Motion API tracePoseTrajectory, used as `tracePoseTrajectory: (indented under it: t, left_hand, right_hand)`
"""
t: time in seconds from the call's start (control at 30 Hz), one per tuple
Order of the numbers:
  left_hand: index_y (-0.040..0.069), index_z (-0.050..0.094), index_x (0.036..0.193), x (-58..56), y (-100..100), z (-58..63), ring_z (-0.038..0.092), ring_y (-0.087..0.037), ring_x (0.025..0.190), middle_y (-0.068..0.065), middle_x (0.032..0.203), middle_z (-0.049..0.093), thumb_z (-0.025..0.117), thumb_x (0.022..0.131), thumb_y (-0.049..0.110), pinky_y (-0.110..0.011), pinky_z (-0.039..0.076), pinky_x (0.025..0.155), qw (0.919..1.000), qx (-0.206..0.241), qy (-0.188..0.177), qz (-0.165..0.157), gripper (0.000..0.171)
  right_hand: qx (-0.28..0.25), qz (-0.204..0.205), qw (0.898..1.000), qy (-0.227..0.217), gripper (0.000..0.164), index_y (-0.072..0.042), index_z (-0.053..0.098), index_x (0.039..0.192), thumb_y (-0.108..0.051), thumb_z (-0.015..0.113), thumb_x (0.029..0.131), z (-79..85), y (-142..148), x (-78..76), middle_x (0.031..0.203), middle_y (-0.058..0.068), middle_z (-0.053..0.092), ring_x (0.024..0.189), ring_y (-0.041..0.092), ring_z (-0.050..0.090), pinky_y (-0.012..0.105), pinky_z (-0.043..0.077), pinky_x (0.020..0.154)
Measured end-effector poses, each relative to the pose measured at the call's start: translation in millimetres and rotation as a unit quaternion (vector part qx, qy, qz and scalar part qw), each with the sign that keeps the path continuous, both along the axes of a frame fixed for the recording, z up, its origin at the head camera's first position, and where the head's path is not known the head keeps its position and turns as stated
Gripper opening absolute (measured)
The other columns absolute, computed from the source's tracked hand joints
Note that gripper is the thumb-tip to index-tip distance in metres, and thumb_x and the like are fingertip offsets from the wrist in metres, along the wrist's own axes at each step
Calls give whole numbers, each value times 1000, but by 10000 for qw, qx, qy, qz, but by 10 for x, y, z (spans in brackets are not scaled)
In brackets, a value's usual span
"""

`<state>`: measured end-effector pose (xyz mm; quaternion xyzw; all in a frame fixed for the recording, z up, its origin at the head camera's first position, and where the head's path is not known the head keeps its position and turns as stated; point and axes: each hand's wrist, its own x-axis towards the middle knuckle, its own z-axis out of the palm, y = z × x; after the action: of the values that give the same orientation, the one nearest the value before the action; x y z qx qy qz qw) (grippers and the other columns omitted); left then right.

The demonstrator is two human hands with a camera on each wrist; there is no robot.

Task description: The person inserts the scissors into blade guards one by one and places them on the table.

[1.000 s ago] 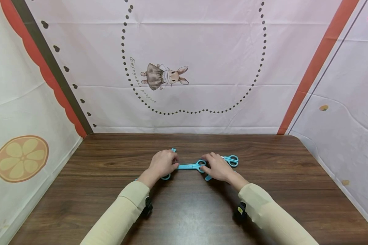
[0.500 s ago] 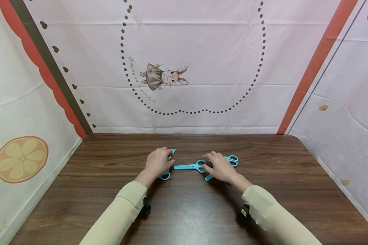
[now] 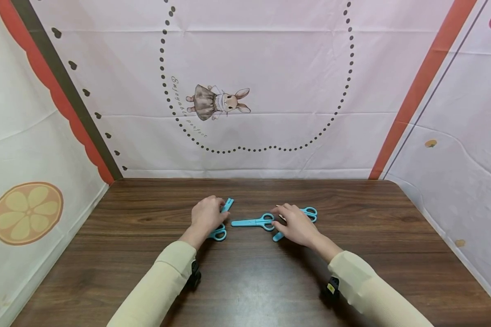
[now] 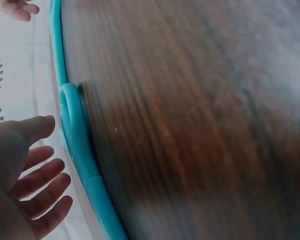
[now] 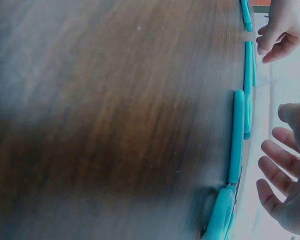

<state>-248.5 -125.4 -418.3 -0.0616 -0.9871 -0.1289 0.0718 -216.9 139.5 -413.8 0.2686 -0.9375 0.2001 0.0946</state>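
Light-blue scissors [image 3: 251, 222] lie flat near the table's middle, handles toward my right hand [image 3: 296, 223]. That hand hovers with spread, relaxed fingers over another pair, hiding its middle; its loops [image 3: 311, 212] and blue tip [image 3: 277, 237] show on either side. In the right wrist view the fingers [image 5: 277, 165] hold nothing. My left hand [image 3: 206, 214] is over more blue scissors, covering much of them. Their loop [image 3: 218, 234] sticks out below it, and a blue end piece [image 3: 229, 204] beyond it. The left wrist view shows loosely bent fingers [image 4: 45, 180] beside the scissors, gripping nothing.
The dark wood-grain table [image 3: 245, 281] runs back to a pale printed cloth [image 3: 270, 91] hanging behind it. Similar cloth hangs along the left and right sides. Each wrist carries a small black camera [image 3: 194, 274].
My left hand has moved left, off the middle scissors' tip, uncovering more of the blue pieces beside it. My right hand has hardly shifted; its forearm has slid slightly right.
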Motion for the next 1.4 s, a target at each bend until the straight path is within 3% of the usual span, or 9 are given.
tracePoseTrajectory:
  t: [0.23, 0.53, 0.83, 1.4]
  left_hand:
    - [17, 70, 102, -37, -25, -29, 60, -17, 75, -1, 91, 63, 72, 77, 38, -30, 46, 54, 9992, 169, -280, 224, 33]
    - [17, 71, 99, -77, -37, -53, 56, -14, 63, -1, 87, 65, 71, 77, 41, -29, 41, 47, 9978, 386, -420, 323, 32]
    - [17, 69, 106, -89, -14, -67, 55, -17, 70, -6, 100, 61, 71, 77, 44, -28, 41, 48, 9970, 232, -598, 422, 40]
    - [20, 70, 105, -133, 49, -63, 54, -14, 60, -2, 92, 67, 71, 78, 38, -29, 40, 47, 9954, 220, -791, 504, 32]
  right_hand:
    - [-208, -47, 9997, 74, 29, -12, 63, 114, -23, 64, 87, 23, 45, 39, 114, 5, 60, 97, 22, 56, 37, 46, 77]
    - [-575, -66, 9983, -45, 27, -11, 63, 114, -21, 62, 88, 86, 164, 45, 105, 6, 61, 94, 22, 57, 36, 46, 77]
    - [-595, -305, 9978, 7, 29, -11, 62, 115, -22, 63, 88, 119, 286, 69, 103, 5, 61, 94, 23, 59, 38, 48, 75]
    - [-385, -756, 9964, -41, 41, -10, 61, 117, -32, 67, 83, 85, 485, 150, 105, 7, 61, 90, 22, 55, 39, 44, 73]
